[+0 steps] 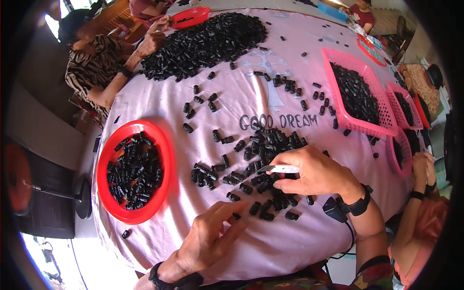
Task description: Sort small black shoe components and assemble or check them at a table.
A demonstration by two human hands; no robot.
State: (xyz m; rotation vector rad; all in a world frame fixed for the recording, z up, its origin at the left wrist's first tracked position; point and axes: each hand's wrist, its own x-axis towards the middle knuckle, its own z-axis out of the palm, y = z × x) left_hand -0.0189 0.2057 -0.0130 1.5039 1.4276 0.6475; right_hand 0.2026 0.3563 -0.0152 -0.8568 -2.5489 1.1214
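Note:
My left hand (pixel 208 237) is at the near edge of the pile, its fingers bent around a small black plastic part (pixel 236 216). In my right hand (pixel 314 174) is a white-handled craft knife (pixel 285 168), its dark blade pointing left over the pile. Beneath and around that hand lies a loose heap of short, black, cylinder-like plastic parts (pixel 261 145). Left of the heap, a red round basin (pixel 166 179) holds many more of these parts. Both of my wrists wear black bands.
A pink patterned cloth (pixel 290 246) covers the table. A big black heap (pixel 208 43) lies at the far left, beside a person in a striped shirt (pixel 96 67). Pink baskets (pixel 338 99) of black parts stand at right, near another person's hands (pixel 423 171).

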